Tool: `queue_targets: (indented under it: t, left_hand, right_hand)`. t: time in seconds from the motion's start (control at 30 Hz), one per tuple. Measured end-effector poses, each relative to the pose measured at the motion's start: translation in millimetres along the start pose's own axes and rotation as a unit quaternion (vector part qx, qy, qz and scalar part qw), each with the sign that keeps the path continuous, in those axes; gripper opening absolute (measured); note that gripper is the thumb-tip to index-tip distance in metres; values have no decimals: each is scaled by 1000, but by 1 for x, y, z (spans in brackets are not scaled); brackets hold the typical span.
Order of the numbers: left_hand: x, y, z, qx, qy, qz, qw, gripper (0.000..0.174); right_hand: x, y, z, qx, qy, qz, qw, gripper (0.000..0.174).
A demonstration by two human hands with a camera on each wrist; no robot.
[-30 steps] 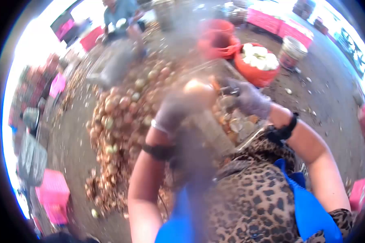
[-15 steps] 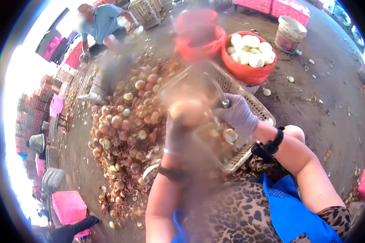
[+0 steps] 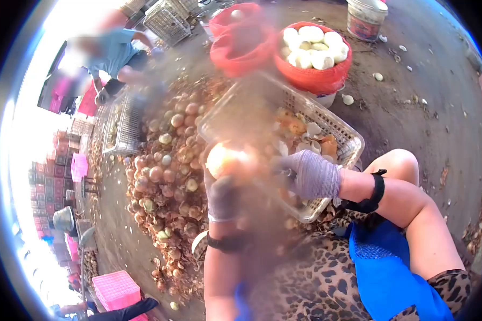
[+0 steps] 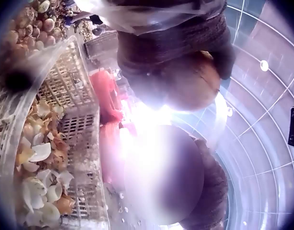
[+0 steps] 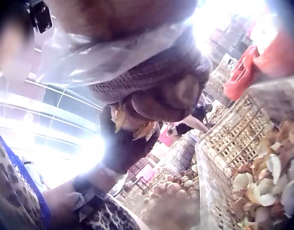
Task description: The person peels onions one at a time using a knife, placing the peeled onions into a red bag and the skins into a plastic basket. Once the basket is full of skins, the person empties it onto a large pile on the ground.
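In the head view my gloved left hand (image 3: 222,198) grips a brown-skinned onion (image 3: 224,160), held up at the near left side of a crate. The left wrist view shows this onion (image 4: 192,81) cupped in the glove. Close to its right, my gloved right hand (image 3: 311,174) has its fingers curled round a small metal tool (image 3: 290,173), mostly hidden by the fist and a lens smudge. In the right wrist view, loose skin (image 5: 143,130) hangs between the hands. Below both hands, the plastic crate (image 3: 353,140) holds peeled skins (image 3: 313,142).
A heap of unpeeled onions (image 3: 168,176) lies left of the crate. Beyond it stands a red-lined bucket (image 3: 341,75) of peeled white onions (image 3: 311,51), beside another red-lined bucket (image 3: 233,56). A person (image 3: 112,53) sits across the heap. A pink crate (image 3: 118,289) stands lower left.
The head view has swung, so the scene has shifted left and up. Both hands stay close together over the crate; the left still holds an onion. The seated person has leaned.
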State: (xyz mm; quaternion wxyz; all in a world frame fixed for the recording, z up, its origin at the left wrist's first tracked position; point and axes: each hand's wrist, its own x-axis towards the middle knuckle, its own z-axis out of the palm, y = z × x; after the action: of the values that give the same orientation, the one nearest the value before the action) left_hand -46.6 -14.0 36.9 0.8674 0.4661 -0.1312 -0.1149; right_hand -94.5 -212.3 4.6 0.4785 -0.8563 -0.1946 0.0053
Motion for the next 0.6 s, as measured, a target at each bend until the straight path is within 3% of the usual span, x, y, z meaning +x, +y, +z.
queue_targets:
  t: [0.2,0.3,0.4,0.43,0.5,0.6]
  left_hand:
    - [-5,0,-8,71,-12,49,996,76]
    - [-10,4,-3,181,-4,95,979,74]
    - [-16,5,-10,102,17,14,995,69]
    - [-16,-16,-43,-135,-38,-94,986,65]
    - [-27,-25,-40,-107,113,-120,980,84]
    - [-23,-23,-32,-129,27,-135,982,86]
  right_hand:
    - [-6,-17,0,-71,-9,60,996,25]
    - [-4,-18,3,-121,4,65,990,21]
    - [3,-20,2,-190,-1,77,979,18]
    - [6,-21,0,-216,-4,83,973,17]
    - [11,-29,-5,-208,-12,90,974,17]
    - [13,-23,-6,-214,-15,84,973,16]
